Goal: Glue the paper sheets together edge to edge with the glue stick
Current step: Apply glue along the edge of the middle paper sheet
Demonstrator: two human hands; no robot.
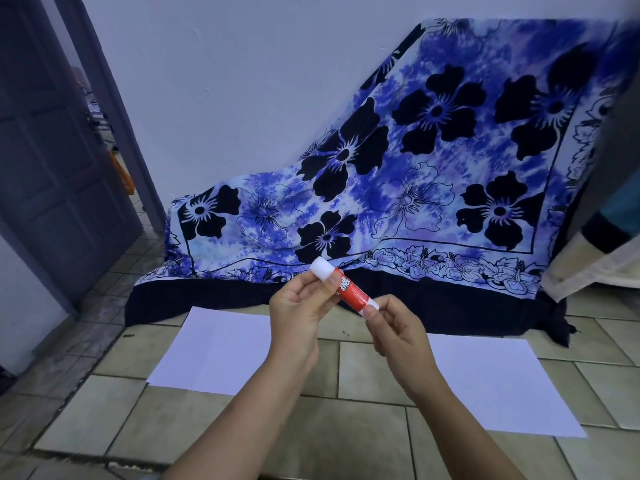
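Frame centre: red glue stick (350, 289), white-capped, lettered "GLUE STICK", pinched at cap end by left hand (298, 308) and at base by right hand (398, 332), above lower-left paper sheet (214, 348) and lower-right paper sheet (502, 386).

Two paper sheets (214, 351) (491, 382), one glue stick (350, 289).

pale wall (242, 81), tiled floor (363, 445), blue floral cloth (433, 174), grey door (52, 168) ajar at left
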